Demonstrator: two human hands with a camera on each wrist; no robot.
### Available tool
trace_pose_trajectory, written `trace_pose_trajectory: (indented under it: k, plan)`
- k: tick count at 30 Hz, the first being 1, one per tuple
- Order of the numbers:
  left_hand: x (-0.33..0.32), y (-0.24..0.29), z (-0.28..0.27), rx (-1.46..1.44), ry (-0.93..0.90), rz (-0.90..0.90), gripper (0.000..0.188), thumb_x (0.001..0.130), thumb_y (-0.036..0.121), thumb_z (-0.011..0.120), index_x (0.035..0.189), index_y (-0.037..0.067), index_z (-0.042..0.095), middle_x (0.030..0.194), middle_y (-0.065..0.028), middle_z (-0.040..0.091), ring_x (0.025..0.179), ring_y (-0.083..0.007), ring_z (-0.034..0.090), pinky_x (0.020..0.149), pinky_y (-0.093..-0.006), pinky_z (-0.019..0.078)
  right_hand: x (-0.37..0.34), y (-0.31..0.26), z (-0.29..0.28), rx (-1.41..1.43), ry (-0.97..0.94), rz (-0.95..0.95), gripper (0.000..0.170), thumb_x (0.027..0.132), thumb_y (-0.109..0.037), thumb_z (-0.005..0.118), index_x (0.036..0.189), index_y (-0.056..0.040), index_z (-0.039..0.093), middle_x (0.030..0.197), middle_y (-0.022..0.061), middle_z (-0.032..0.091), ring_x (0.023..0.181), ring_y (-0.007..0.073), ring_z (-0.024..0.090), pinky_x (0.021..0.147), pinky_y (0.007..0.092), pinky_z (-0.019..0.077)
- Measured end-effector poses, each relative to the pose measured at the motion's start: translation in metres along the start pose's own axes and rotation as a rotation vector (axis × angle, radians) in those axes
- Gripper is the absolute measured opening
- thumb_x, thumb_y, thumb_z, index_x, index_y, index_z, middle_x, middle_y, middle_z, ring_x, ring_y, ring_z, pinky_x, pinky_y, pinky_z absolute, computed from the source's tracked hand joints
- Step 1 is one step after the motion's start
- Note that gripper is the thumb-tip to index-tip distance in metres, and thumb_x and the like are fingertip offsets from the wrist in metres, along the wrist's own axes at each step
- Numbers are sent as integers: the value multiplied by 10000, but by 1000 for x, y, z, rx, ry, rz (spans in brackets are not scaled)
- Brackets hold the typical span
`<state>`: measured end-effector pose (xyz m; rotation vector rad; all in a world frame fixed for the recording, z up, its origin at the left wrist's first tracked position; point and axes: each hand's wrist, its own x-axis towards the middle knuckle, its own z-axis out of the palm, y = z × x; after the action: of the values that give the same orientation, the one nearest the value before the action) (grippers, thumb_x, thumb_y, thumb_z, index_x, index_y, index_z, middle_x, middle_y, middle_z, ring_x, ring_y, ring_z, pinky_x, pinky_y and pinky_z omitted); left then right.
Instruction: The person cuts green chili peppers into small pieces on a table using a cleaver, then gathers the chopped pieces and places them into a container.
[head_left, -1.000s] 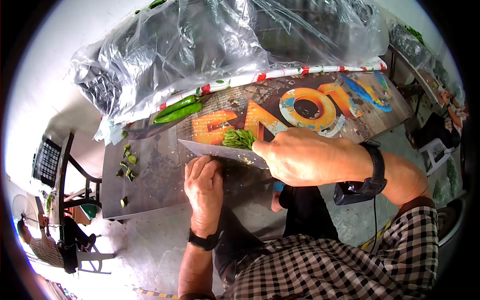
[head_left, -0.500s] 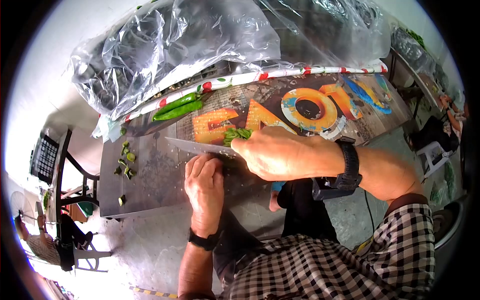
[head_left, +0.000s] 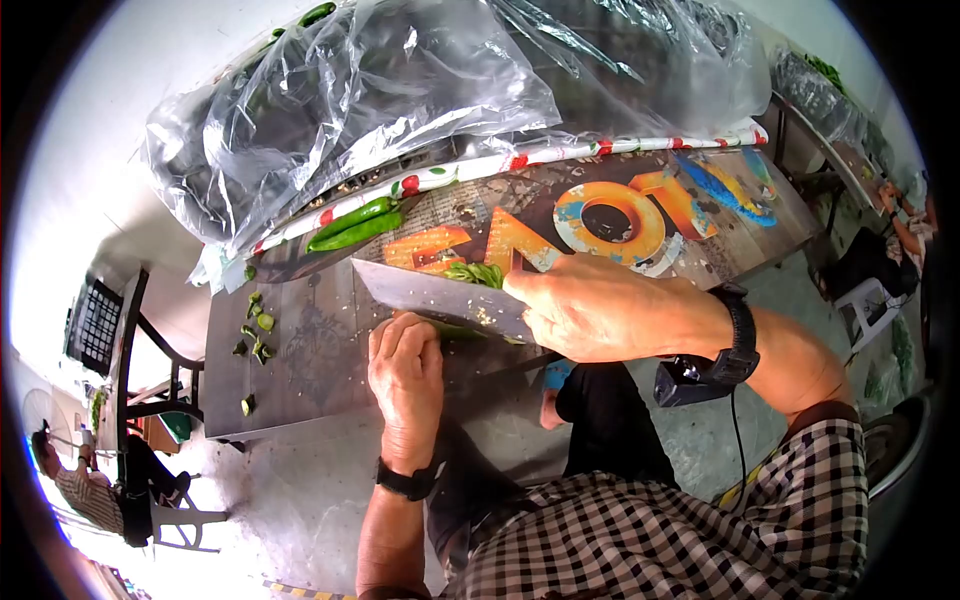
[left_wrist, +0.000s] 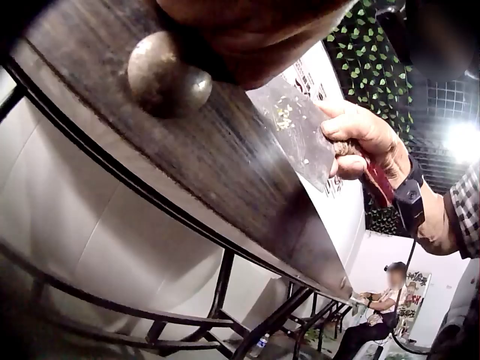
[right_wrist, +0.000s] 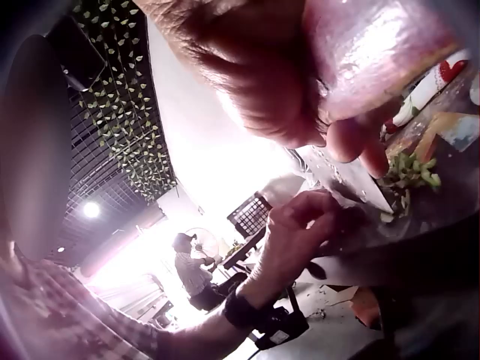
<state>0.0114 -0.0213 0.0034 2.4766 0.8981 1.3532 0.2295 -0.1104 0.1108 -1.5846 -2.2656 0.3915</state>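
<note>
My right hand (head_left: 610, 305) grips a cleaver (head_left: 440, 298) by its reddish handle (left_wrist: 379, 187). Bits of pale seed stick to the broad blade, which slants across the table in front of my left hand (head_left: 407, 365). The left fingers are curled over one end of a green pepper (head_left: 458, 331), and part of it shows below the blade. Behind the cleaver lies a heap of cut green pepper pieces (head_left: 475, 273), seen also in the right wrist view. Two whole green peppers (head_left: 355, 224) lie farther back, near the plastic sheeting.
Stem ends and scraps (head_left: 262, 322) are scattered on the left of the printed table (head_left: 310, 385). Clear plastic sheeting (head_left: 380, 90) covers a bulky load along the back, edged by a rolled patterned cloth (head_left: 520, 162). Other people sit at tables on both sides.
The cleaver and right hand moved left, then came back right with the blade now tilted, showing more of its face. My left hand has stayed in nearly the same place.
</note>
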Motion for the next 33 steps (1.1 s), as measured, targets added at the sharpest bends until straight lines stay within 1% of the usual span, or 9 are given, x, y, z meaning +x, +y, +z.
trace_pose_trajectory:
  k: [5,8,11,17,20,23,26,29,33]
  plan:
    - [0,0,0,20,4,-2,167,726,-69,671,850,31,621,956,-96,657,955,-321,597,856,-406,486,1,5,4,-24,-24,-45,120,829,-51,597,855,10,497,573,188,546,564,404,590,514,482,438]
    - [0,0,0,21,-6,-6,168,719,-79,662,843,25,619,955,-98,660,959,-320,598,863,-403,484,3,5,1,-27,-75,-30,113,821,-40,598,838,7,497,569,182,538,560,398,588,514,481,435]
    - [2,0,-1,24,-21,3,167,722,-68,660,856,25,625,960,-106,652,958,-337,592,856,-417,486,7,5,3,10,-62,-45,111,823,-38,596,829,7,495,575,175,532,549,392,581,509,475,425]
    - [2,0,-3,33,-39,-9,169,717,-64,658,862,20,636,968,-119,651,965,-347,591,858,-425,489,20,6,8,-14,11,-175,113,839,-49,585,824,12,490,568,173,522,537,391,562,511,455,415]
    - [1,-1,1,26,-24,-22,157,717,-72,644,846,17,637,960,-118,660,966,-337,594,860,-413,486,27,1,6,38,-25,-173,119,846,-63,580,831,17,493,584,184,539,545,394,563,518,461,418]
    - [1,0,1,22,-11,-29,148,721,-72,642,840,17,640,960,-118,667,966,-332,597,862,-407,485,37,-8,2,-27,-100,-115,118,850,-79,578,840,13,505,604,195,556,558,398,574,529,481,424]
    - [2,0,1,20,-13,-32,142,727,-67,646,841,18,642,961,-118,668,967,-332,598,865,-409,485,41,-6,8,-4,-84,-106,102,851,-81,571,849,6,518,615,212,569,577,407,591,539,494,441]
    - [2,0,0,33,-22,-20,137,732,-62,649,841,20,642,960,-117,668,965,-332,597,867,-411,484,50,2,26,-44,-57,-99,89,857,-79,555,852,3,521,605,221,567,589,413,605,539,491,456]
    - [1,2,-1,36,-30,-23,132,734,-60,648,839,20,637,955,-112,665,960,-329,596,866,-411,484,44,7,30,-66,3,-130,142,864,-137,555,847,3,567,661,201,639,622,391,665,561,471,529]
